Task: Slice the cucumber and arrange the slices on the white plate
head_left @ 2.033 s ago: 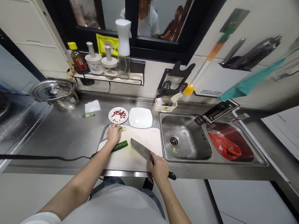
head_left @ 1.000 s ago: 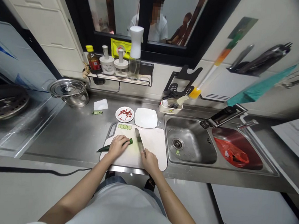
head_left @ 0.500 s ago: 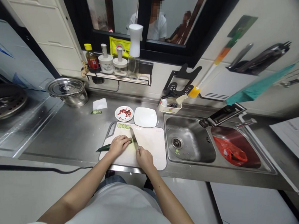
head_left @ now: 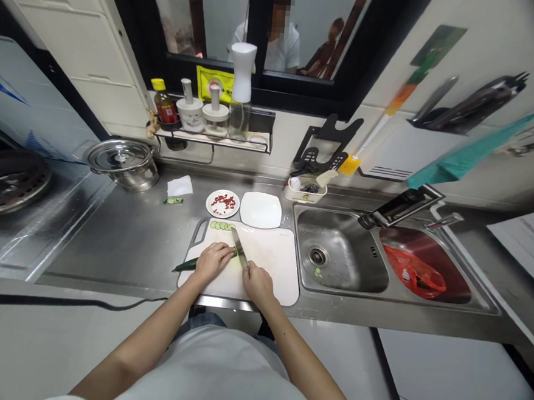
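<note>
A white cutting board lies on the steel counter in front of me. My left hand is closed over a dark green cucumber, whose uncut tip sticks out to the left past the board. My right hand grips a kitchen knife by its handle, which the fingers mostly hide. The blade stands at the cucumber's right end, close to my left fingertips. Several cucumber slices lie in a row along the board's top edge. Behind the board are a plate of chopped red pieces and a white square plate.
A double sink is to the right, with a red plastic bag in its far basin. On the left stand a lidded steel pot and a white paper piece. A spice rack hangs below the window.
The view has shifted very slightly. Both hands, the knife and the cucumber keep nearly the same places on the board.
</note>
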`<state>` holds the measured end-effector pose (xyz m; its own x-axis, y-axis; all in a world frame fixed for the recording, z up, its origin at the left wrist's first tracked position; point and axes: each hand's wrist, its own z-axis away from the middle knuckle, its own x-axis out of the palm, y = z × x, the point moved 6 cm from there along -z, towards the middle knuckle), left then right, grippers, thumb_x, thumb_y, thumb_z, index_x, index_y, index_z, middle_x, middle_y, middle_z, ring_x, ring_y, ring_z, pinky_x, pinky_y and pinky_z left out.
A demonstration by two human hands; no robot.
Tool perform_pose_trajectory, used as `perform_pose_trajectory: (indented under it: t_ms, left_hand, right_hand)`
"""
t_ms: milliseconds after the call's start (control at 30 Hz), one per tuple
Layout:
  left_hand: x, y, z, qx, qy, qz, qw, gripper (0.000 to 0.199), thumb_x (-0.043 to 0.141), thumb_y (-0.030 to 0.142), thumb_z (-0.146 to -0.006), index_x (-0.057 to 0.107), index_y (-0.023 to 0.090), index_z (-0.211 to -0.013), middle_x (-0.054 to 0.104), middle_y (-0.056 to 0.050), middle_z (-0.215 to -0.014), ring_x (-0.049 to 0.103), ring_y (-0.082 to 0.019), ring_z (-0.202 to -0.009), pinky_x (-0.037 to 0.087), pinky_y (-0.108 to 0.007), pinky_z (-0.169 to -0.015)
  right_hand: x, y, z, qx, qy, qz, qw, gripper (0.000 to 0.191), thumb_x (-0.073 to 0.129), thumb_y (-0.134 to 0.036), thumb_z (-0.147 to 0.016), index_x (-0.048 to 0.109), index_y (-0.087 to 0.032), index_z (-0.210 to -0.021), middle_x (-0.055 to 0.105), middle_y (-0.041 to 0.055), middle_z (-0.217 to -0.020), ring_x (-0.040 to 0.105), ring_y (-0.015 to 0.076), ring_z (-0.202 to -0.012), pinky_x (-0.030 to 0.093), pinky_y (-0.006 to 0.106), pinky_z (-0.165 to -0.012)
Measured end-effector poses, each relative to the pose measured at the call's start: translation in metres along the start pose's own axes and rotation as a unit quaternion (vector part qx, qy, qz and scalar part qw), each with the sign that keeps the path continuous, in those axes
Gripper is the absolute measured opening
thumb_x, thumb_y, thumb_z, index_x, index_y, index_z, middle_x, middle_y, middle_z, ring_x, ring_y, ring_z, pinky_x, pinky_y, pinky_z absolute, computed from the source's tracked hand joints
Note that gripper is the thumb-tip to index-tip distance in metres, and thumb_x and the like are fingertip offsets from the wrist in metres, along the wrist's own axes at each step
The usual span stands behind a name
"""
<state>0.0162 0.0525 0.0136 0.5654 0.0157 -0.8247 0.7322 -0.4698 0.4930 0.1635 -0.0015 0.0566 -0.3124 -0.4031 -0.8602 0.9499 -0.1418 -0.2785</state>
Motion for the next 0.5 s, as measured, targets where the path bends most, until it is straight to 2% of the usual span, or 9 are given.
perform_pose_trajectory:
  t_ms: [500]
  left_hand:
    - [-0.0008, 0.0015, -0.0006, -0.001, -0.004, -0.001, 1.0, 0.025, 0.05, 0.032, -0.093, 0.07, 0.026, -0.106, 0.066, -0.004, -0.099, 0.057, -0.016, -0.093, 0.046, -0.029, -0.082]
  right_hand:
    - [-0.0004, -0.0024, -0.0032, -0.002, -0.005, 0.003, 1.0, 0.032, 0.031, -0.027, -0.098, 0.057, -0.016, -0.112, 0.07, 0.0125, -0.101, 0.065, 0.0213, -0.094, 0.041, 0.028, -0.074]
